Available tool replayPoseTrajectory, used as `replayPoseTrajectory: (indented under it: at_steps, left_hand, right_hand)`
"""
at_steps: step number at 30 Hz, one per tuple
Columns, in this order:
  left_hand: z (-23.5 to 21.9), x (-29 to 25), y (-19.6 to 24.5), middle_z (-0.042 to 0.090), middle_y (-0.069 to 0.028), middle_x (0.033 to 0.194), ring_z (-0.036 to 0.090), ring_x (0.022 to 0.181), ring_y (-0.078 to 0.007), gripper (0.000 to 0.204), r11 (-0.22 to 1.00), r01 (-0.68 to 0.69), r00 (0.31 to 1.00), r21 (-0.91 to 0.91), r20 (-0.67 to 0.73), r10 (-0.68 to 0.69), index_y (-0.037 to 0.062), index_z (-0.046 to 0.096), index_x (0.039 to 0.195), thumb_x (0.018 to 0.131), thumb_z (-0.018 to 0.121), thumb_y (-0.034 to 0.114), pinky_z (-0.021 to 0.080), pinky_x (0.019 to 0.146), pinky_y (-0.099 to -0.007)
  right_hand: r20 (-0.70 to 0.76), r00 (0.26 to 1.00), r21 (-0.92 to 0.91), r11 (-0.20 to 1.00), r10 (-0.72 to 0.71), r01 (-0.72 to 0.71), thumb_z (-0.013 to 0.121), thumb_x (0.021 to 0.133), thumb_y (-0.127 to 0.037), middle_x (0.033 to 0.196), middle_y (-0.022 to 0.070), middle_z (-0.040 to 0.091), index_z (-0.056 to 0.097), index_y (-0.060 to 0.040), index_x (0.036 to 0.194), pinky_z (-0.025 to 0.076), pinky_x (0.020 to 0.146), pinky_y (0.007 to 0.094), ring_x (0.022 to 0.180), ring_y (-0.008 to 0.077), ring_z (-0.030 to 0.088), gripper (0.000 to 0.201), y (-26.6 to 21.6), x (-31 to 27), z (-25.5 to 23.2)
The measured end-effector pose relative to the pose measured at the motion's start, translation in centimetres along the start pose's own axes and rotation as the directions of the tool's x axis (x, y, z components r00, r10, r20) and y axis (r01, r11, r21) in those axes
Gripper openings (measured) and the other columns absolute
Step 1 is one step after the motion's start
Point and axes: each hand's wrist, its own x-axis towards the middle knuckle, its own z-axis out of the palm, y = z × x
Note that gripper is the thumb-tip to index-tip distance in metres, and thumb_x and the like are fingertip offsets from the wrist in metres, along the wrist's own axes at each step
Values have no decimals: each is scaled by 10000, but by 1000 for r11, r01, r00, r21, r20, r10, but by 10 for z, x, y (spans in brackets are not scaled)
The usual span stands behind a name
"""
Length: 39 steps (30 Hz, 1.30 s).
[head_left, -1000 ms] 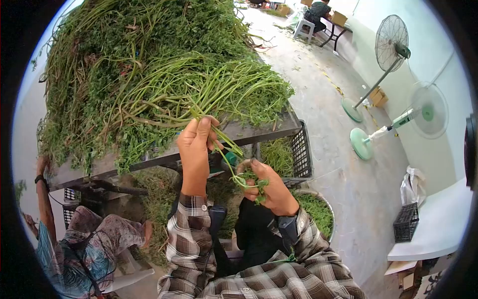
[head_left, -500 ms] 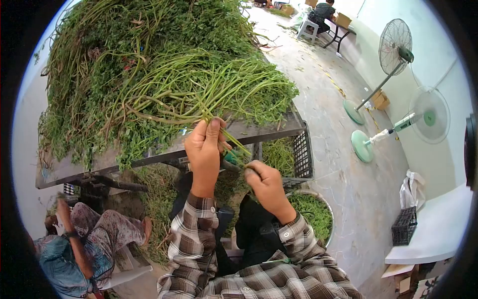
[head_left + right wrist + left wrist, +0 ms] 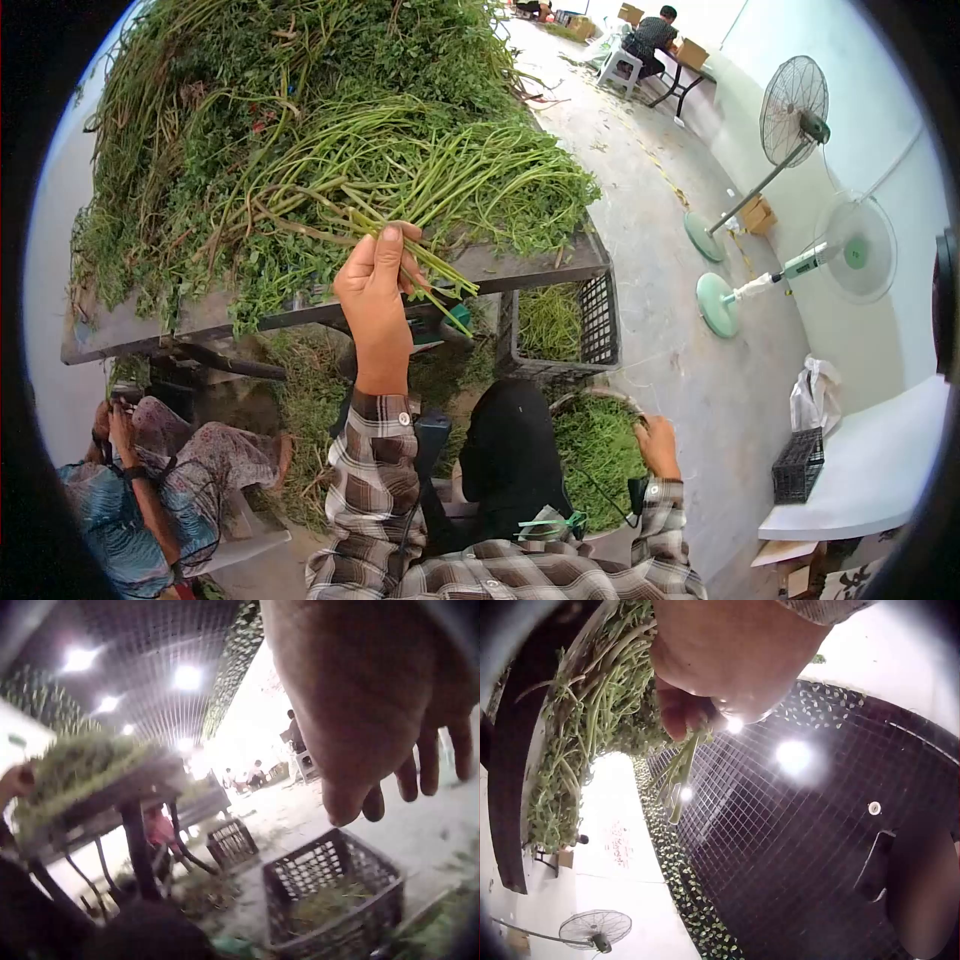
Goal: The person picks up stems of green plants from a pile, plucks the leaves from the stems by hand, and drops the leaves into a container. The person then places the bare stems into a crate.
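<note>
Two hands in play: the right grip (image 3: 657, 447) hangs loose, fingers extended, nothing held, by the rim of a round tub (image 3: 622, 396) of greens. The left grip (image 3: 375, 290) pinches a few green stems (image 3: 450, 276) between thumb and fingers, right at the near edge of the desk (image 3: 540, 268)! Below its near right corner, a black crate (image 3: 600, 325); beyond that edge, a heap of greens (image 3: 300, 130); far off, a seated person (image 3: 652, 40).

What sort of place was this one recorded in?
Most likely an indoor workroom for sorting fresh greens: a long table is piled with leafy stems, a black plastic crate holds more greens, and pedestal fans stand near the wall.
</note>
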Motion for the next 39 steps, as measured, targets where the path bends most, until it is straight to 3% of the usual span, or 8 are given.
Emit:
replayPoseTrajectory:
  at_steps: [7, 17, 25, 27, 29, 32, 35, 39]
  left_hand:
    - [19, -14, -7, 495, 24, 572, 413, 495, -40, 321, 997, 70, 990, 43, 119, -75, 24, 642, 877, 911, 546, 329, 271, 474, -199]
    - [25, -22, -15, 497, 26, 601, 403, 513, -38, 276, 988, 118, 961, 95, 238, -138, 30, 639, 844, 914, 549, 282, 295, 468, -198]
    - [-1, -1, -2, 416, 36, 524, 389, 460, -49, 262, 997, 37, 999, 65, -30, -35, 12, 616, 854, 925, 524, 247, 314, 443, -188]
    - [-7, -3, 2, 469, 36, 550, 432, 512, -30, 269, 999, 15, 998, 49, 58, -18, 18, 617, 825, 924, 527, 251, 318, 469, -179]
    - [0, -8, -4, 466, 35, 578, 417, 518, -35, 270, 996, 65, 987, 68, 140, -74, 20, 627, 828, 919, 537, 258, 323, 474, -187]
    - [12, -14, -10, 472, 33, 620, 411, 541, -40, 271, 980, 150, 934, 128, 307, -183, 25, 642, 825, 911, 550, 265, 335, 488, -194]
    - [23, -19, -14, 477, 30, 661, 421, 558, -43, 247, 965, 158, 869, 207, 435, -236, 14, 650, 796, 891, 578, 231, 341, 502, -204]
    - [29, -28, -28, 477, -1, 756, 442, 624, -76, 209, 956, -48, 802, 291, 581, -137, -30, 643, 808, 855, 615, 172, 349, 531, -236]
  right_hand:
    - [140, 985, 808, 586, -104, -53, 537, 855, -151, 901, 93, 628, 601, 23, 990, 447, 767, 279, 846, 163, 582, 229, -161, 77, -76]
    - [125, 917, 989, -29, -378, -147, 553, 906, -218, 682, -46, 483, 573, -27, 908, 344, 518, 191, 584, 16, 421, 192, -308, 133, -79]
    - [264, 843, 964, 120, -469, -236, 524, 900, -154, 742, 6, 541, 583, -11, 861, 421, 612, 232, 643, 79, 498, 160, -281, 106, -50]
    - [-101, 815, 855, 370, -570, 364, 504, 905, -153, 866, 47, 585, 593, -3, 936, 441, 724, 266, 766, 126, 544, 177, -277, 103, -43]
    - [-165, 814, 730, 486, -557, 481, 469, 933, -209, 999, 68, 597, 588, -8, 1036, 427, 819, 293, 902, 161, 548, 256, -270, 108, -51]
    - [105, 957, 985, 162, -271, -62, 427, 957, -330, 1046, 81, 593, 535, -2, 1161, 430, 820, 284, 936, 145, 548, 401, -267, 119, -71]
    - [139, 937, 990, 9, -321, -144, 432, 955, -344, 1014, 85, 592, 527, 1, 1169, 438, 796, 275, 897, 134, 551, 417, -267, 115, -74]
    - [194, 901, 979, 135, -388, -153, 455, 956, -267, 895, 45, 574, 529, 21, 1120, 443, 723, 258, 775, 118, 549, 339, -271, 103, -70]
